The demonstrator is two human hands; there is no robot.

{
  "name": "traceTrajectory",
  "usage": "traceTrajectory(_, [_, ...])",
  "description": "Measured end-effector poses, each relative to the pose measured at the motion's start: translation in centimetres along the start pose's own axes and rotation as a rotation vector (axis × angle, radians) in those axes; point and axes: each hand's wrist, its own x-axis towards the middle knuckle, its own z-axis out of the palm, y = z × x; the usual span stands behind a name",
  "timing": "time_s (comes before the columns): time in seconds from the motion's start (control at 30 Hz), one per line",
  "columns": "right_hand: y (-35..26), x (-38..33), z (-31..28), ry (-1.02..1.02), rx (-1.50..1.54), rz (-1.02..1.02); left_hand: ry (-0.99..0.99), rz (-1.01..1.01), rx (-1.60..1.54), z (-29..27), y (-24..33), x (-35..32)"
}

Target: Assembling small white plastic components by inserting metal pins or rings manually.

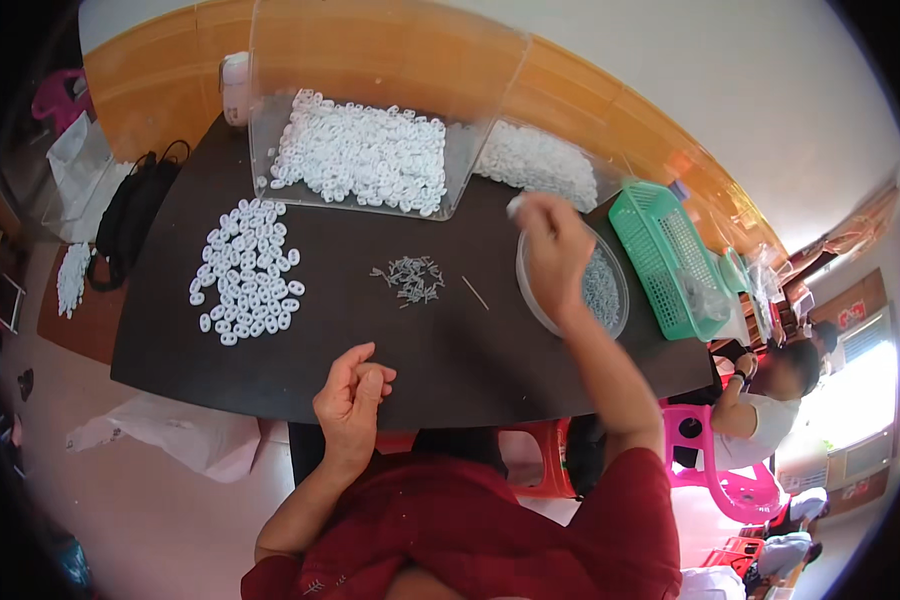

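My right hand (556, 245) is raised over a round clear tub (620, 322) of small grey screws (599, 290). Its fingertips pinch a small white plastic piece (515, 206), close to a clear bin of finished-looking white pieces (536, 165). Near the table's front edge, my left hand (352, 405) is closed with the fingers curled; whether anything is inside them is hidden. Ahead of it lie a small pile of loose screws (410, 279) and a thin stick (475, 292). White oval pieces with two holes (246, 270) are spread on the left of the table.
A large clear bin (360, 205) of white pieces stands at the back of the dark table (370, 330). A green basket (665, 262) is at the right edge. A black bag (135, 210) hangs beyond the left edge. Another person (765, 410) sits at far right, by a pink chair (715, 470).
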Motion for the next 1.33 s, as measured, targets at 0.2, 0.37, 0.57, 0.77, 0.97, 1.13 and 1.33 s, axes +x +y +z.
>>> traceTrajectory(0.2, [10.0, 14.6, -2.1, 0.07, -0.34, 0.063, -0.011, 0.011, -0.019, 0.4, -1.2, 0.1])
traceTrajectory(0.37, [10.2, 14.7, -0.3, 0.062, -0.426, -0.036, 0.017, -0.044, -0.045, 0.4, -0.8, 0.1])
traceTrajectory(0.57, [6.1, 3.9, 1.6, -0.246, -0.128, -0.068, -0.094, -0.218, 0.072, -1.2, 1.4, 2.1])
traceTrajectory(0.77, [3.8, 0.4, 2.9, -0.583, -0.039, -0.195, -0.066, 0.493, 0.854, -3.0, 2.5, 8.3])
traceTrajectory(0.97, [3.7, 0.5, 5.3, -0.659, 0.122, 0.019, 0.005, 0.537, 1.122, -4.0, 3.6, 15.5])
traceTrajectory(1.13, [3.1, -0.1, 6.5, -0.681, 0.209, 0.045, 0.22, 0.399, 1.212, -3.4, 0.0, 23.9])
traceTrajectory(1.33, [2.6, -0.5, 5.4, -0.72, 0.26, 0.088, 0.513, 0.192, 1.323, -2.4, -2.8, 29.2])
